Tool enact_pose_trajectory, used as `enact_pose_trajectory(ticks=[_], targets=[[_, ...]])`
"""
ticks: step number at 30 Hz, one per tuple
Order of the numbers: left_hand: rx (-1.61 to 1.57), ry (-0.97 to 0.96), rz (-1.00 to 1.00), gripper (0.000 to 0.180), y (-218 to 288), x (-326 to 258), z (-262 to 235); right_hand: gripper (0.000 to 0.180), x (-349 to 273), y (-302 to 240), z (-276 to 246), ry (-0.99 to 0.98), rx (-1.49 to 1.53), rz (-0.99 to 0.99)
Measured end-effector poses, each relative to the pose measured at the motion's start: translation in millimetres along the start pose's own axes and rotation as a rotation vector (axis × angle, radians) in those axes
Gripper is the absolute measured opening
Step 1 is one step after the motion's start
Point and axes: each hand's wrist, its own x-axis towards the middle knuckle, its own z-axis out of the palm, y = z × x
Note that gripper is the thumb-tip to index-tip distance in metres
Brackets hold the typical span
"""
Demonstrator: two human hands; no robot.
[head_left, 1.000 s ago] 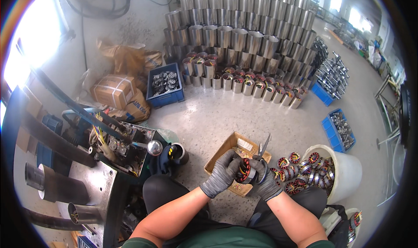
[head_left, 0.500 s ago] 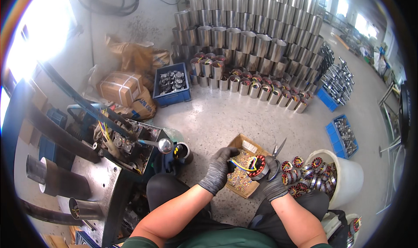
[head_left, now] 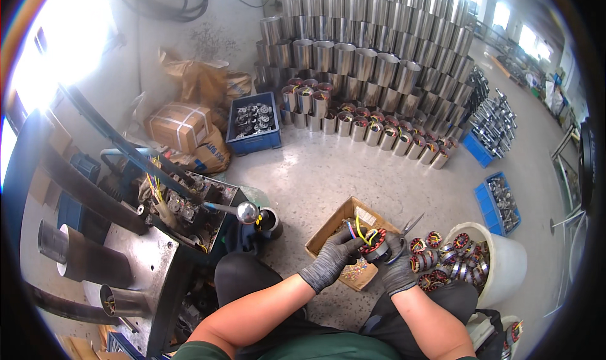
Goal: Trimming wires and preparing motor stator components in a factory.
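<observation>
A motor stator (head_left: 375, 247) with red-edged windings is held between my hands above a cardboard box (head_left: 320, 236). Yellow and blue lead wires (head_left: 360, 226) rise from it. My left hand (head_left: 332, 258), in a dark grey glove, is closed at the stator's left side, its fingers pinching the wires. My right hand (head_left: 398, 266), gloved alike, grips the stator's right side and also holds scissors (head_left: 413, 223), whose parted blades point up and away to the right. Colourful wire clippings (head_left: 358, 273) lie in the box; my left hand and forearm hide part of it.
Several stators (head_left: 435, 259) lie heaped at the right, by a white bucket (head_left: 509, 259). A machine with a ball-ended lever (head_left: 247, 213) stands at the left. Stacked metal cylinders (head_left: 366, 63) fill the back. Blue crates (head_left: 255, 146) of parts sit on the floor.
My left hand has moved in to the right, closer to the stator. The wires, earlier drawn out to the left, now point upward. The right hand still holds scissors and stator.
</observation>
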Motion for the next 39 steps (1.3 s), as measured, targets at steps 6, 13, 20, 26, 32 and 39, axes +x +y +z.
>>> enact_pose_trajectory(ticks=[6, 13, 20, 26, 32, 39], targets=[[-0.033, -0.013, 0.005, 0.035, -1.1, -1.6, -2.7, 0.052, -13.1, 5.8, 30.9, 0.133, -0.083, 0.037], [0.248, 0.057, 0.134, 0.029, 1.8, -6.4, -0.4, 0.042, -21.0, -1.2, 23.6, 0.151, -0.599, 0.146], [0.267, 0.225, 0.157, 0.027, -11.4, 12.4, -22.3, 0.04, -38.8, -12.8, 41.3, -0.084, -0.526, 0.236], [0.404, 0.233, 0.161, 0.024, -10.5, 13.1, -19.0, 0.038, -40.8, -17.2, 38.5, -0.016, -0.415, 0.377], [0.399, 0.217, 0.186, 0.023, -20.9, 21.3, -26.6, 0.041, -37.4, -33.3, 33.6, -0.115, -0.597, 0.416], [0.436, 0.22, 0.099, 0.024, -11.3, 18.0, -23.4, 0.047, -42.7, -27.6, 37.2, -0.037, -0.52, 0.505]])
